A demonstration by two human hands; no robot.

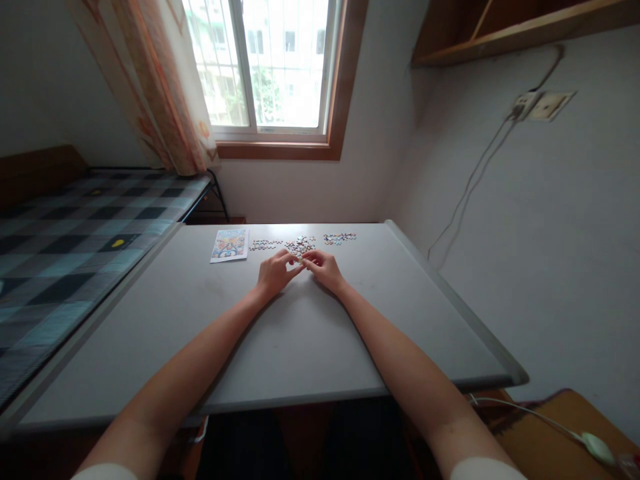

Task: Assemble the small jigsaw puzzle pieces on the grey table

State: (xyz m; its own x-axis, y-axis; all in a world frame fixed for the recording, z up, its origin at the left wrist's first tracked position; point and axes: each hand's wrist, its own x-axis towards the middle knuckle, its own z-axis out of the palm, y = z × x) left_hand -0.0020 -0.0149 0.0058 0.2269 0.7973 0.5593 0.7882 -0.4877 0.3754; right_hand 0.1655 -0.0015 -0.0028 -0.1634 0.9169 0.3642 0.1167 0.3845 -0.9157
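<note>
Jigsaw-piece heap lay loose on tabletop, just beyond left hand and right hand | fingertips nearly met; clamping could not be told | left cluster, right cluster set apart, joins unclear | work looked early, heap unplaced

Dial centre, puzzle pieces: mixed colours | 9 o'clock, printed sheet: blue and yellow | 9, further out, bedding: black, blue, grey checks (a yellow motif on one dark square) | 10, curtain: orange-and-cream | 12, window frame: brown | 2, shelf: brown | 6, table: pale grey
</note>
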